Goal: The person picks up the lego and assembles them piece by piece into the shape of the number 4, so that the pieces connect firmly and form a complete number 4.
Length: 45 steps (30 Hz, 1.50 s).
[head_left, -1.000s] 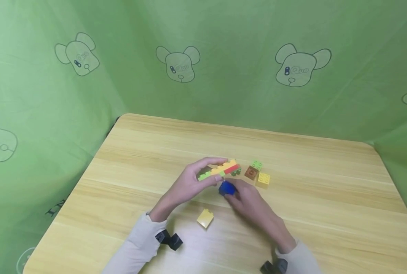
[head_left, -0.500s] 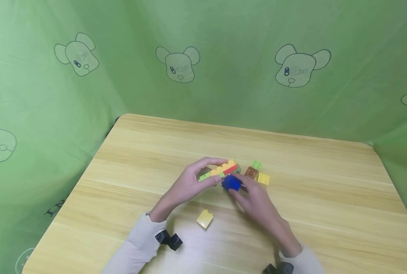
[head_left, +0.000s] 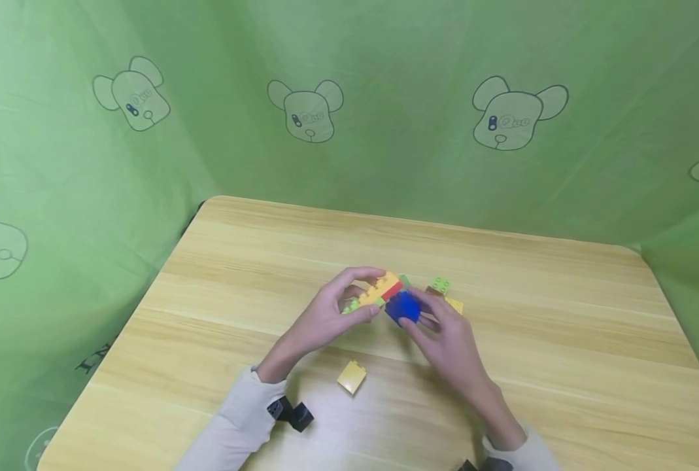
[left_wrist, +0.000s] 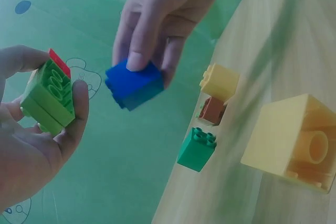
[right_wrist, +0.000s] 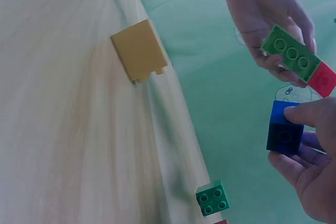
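Observation:
My left hand [head_left: 325, 311] grips a joined stack of toy building bricks [head_left: 381, 288], with orange-yellow, light green and red parts. Its hollow green underside [right_wrist: 291, 53] and red end [right_wrist: 323, 80] show in the right wrist view. Between thumb and fingers, my right hand [head_left: 455, 343] pinches a blue building brick [head_left: 405, 307]. The two overlap in the head view, but both wrist views show a gap between the blue brick [left_wrist: 137, 85] and the stack [left_wrist: 50, 98]. Nearest the forearms, a yellow brick [head_left: 352, 377] lies on the wooden table [head_left: 255, 242].
Past the right hand sit a light green brick [head_left: 441, 285], a brown brick [head_left: 433, 291] and a yellow brick [head_left: 456, 305], the latter two partly covered by the hand. A darker green brick [left_wrist: 197, 150] stands beside them. Green printed cloth [head_left: 384, 170] hangs behind the table.
My right hand has lifted the blue brick up and to the right, now partly covering the brown and far yellow bricks. The stack in my left hand has turned slightly.

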Available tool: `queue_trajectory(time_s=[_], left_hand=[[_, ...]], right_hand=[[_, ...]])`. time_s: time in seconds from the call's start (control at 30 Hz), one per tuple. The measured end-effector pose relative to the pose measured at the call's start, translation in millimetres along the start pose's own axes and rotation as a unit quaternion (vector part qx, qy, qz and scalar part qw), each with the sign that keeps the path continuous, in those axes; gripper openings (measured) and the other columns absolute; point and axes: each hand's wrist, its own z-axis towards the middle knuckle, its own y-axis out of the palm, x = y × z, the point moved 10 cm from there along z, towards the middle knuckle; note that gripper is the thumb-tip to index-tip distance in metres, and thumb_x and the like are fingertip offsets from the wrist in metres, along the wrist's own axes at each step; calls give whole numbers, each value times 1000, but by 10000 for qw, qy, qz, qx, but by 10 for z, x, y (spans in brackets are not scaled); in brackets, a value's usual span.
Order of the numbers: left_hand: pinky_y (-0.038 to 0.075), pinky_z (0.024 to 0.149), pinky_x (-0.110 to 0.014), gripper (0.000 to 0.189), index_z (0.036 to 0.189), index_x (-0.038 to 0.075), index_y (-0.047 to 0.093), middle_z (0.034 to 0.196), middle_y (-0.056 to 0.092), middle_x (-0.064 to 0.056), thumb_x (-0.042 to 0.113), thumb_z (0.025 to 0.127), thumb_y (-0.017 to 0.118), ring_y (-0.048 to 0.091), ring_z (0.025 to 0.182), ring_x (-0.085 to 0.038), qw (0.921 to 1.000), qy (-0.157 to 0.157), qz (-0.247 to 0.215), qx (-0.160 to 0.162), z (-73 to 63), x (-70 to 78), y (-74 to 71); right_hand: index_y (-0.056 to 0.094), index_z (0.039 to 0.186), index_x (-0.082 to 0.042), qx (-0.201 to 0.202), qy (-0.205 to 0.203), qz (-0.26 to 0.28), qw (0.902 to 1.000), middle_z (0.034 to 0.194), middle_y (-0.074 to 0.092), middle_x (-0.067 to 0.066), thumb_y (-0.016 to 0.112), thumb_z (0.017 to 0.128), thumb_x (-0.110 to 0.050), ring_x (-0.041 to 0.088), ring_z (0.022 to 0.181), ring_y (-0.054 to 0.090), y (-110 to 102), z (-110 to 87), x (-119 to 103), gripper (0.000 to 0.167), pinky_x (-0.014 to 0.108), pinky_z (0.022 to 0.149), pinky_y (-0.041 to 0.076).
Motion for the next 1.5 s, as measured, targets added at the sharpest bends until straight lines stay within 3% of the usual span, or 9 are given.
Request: queue_trajectory(time_s=[0.13, 0.23, 0.4, 0.6, 0.8, 1.17, 1.3, 1.5], left_hand=[[51, 107, -40, 52, 148, 8, 53, 147, 55, -9, 13, 98, 68, 60, 120, -26, 9998, 85, 158, -26, 6, 8, 8], [50, 109, -42, 52, 148, 8, 54, 150, 55, -6, 14, 99, 67, 57, 126, -27, 9998, 65, 150, -80, 12, 6, 21], [49, 109, -42, 51, 150, 12, 55, 151, 55, 0, 18, 100, 66, 56, 130, -21, 9996, -55, 236, -119, 12, -13, 33], [54, 101, -39, 50, 148, 11, 56, 149, 57, -2, 16, 100, 67, 58, 125, -21, 9993, 13, 353, -119, 16, -21, 44], [57, 95, -36, 48, 146, 12, 58, 150, 56, -3, 15, 99, 68, 60, 121, -20, 9993, 53, 344, -127, 16, -35, 51], [57, 97, -36, 47, 145, 12, 60, 151, 57, -3, 16, 99, 68, 60, 125, -19, 9994, 29, 312, -128, 11, -35, 37], [58, 94, -36, 42, 139, 12, 65, 144, 63, -2, 21, 99, 71, 63, 119, -18, 9993, 2, 384, 2, 11, -25, 10], [53, 103, -42, 31, 126, 6, 71, 129, 71, -3, 20, 98, 73, 65, 116, -17, 9995, 42, 164, 252, 21, 1, -28]], right_hand=[[60, 138, 3, 43, 106, 378, 9992, 137, 62, 24, 75, 92, 5, 41, 115, 68, -33, 9, -14, 49, 29, 90, 58], [60, 138, 2, 71, 205, 634, 9978, 137, 62, 23, 74, 92, 6, 40, 116, 68, -54, 10, -14, 48, 26, 91, 57], [61, 138, 2, 94, 473, 1152, 9922, 138, 62, 23, 72, 94, 5, 26, 118, 67, -73, 5, -3, 45, 29, 92, 58], [60, 139, 3, 38, 674, 1520, 9861, 140, 60, 22, 71, 96, 2, 10, 117, 65, -63, 7, -1, 44, 31, 92, 59], [60, 139, 2, 39, 782, 1698, 9824, 140, 60, 20, 70, 97, 1, 13, 117, 65, -68, -5, -3, 43, 32, 91, 60], [59, 139, 6, 102, 578, 1881, 9804, 139, 58, 27, 66, 97, 8, 14, 116, 66, -83, -22, -77, 42, 31, 90, 60], [60, 137, 6, 162, 602, 1884, 9801, 139, 59, 25, 67, 96, 9, 15, 117, 66, -89, -31, -88, 42, 32, 90, 60], [61, 134, 10, 314, 408, 1915, 9801, 136, 59, 30, 69, 91, 16, 12, 118, 66, -104, -47, -172, 44, 32, 90, 59]])
